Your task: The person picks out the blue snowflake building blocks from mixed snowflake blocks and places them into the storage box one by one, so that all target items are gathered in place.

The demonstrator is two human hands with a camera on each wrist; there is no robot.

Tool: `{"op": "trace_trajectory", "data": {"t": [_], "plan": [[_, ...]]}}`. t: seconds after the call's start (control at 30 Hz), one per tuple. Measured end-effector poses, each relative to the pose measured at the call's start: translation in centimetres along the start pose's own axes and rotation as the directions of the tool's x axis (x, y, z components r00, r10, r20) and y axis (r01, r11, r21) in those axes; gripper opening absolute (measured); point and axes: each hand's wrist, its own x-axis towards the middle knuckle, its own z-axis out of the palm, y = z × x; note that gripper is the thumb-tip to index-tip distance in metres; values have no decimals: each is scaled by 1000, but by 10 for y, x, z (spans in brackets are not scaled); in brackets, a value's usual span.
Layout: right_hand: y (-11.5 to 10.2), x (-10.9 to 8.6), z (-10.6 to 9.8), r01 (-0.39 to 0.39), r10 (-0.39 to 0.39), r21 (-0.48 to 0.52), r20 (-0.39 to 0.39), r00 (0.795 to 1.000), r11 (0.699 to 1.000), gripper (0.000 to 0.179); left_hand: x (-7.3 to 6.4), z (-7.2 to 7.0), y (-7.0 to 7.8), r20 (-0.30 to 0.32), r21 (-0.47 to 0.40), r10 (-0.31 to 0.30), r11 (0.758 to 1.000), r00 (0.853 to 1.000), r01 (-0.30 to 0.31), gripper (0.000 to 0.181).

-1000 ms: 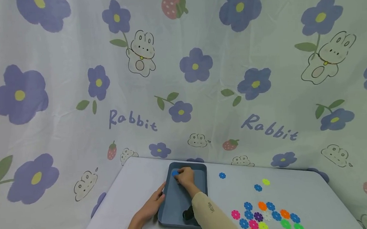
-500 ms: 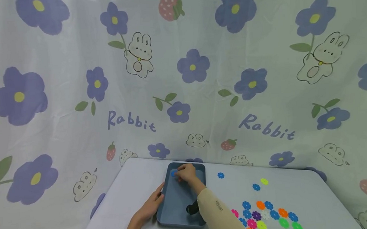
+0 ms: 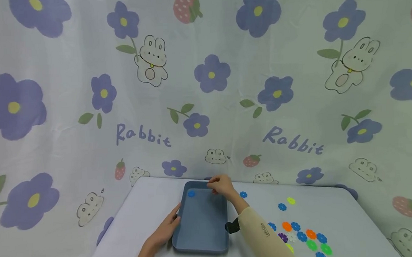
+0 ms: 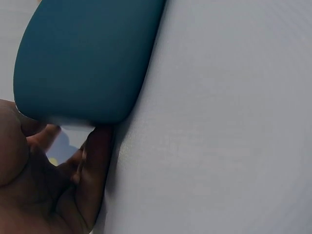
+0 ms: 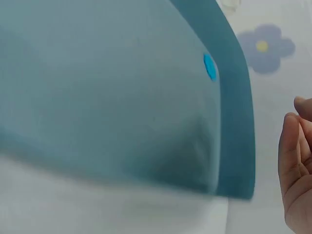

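A grey-blue tray lies on the white table, with one blue flower-shaped disc near its far left corner. My left hand rests against the tray's left side, its fingers touching the outer wall. Over the tray's far right corner hovers my right hand, fingers bent loosely and nothing between them. In the right wrist view the right hand has thumb and fingertips close together, beyond the tray rim. The same blue disc lies inside, by the tray wall.
Right of the tray, several notched discs in blue, orange, green, yellow and other colours are scattered on the table. A lone blue disc lies nearest the tray's far right. A patterned curtain hangs behind the table.
My right hand has let go of the blue disc, leaving it in the tray's far left corner, and has moved right. The left hand stays at the tray's side.
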Motion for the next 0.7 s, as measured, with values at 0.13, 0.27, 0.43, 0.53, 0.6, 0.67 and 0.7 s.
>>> {"op": "trace_trajectory", "data": {"t": [0.13,0.27,0.43,0.53,0.6,0.67,0.7], "plan": [[4,0,-23,9,-9,-3,-22,1000,1000,15,1,0,1,-14,3,-4,1000,1000,4,55],[12,-2,-37,1,-1,-8,-49,999,1000,18,-2,0,1,-25,8,-22,1000,999,22,55],[25,-7,-51,-19,15,-40,-92,996,999,17,-3,-2,3,-30,10,-22,1000,999,22,55],[33,-10,-59,-52,47,-40,-118,992,998,17,-2,-3,4,-33,11,-27,1000,999,27,55],[39,-12,-64,-72,67,-37,-134,989,997,18,-2,-2,4,-34,10,-34,999,999,35,55],[45,-14,-70,-95,87,-46,-151,985,994,18,-2,-1,4,-34,7,-41,999,999,41,55],[48,-16,-72,-107,98,-49,-160,982,993,18,-2,-1,4,-33,8,-40,999,999,40,55]]}}
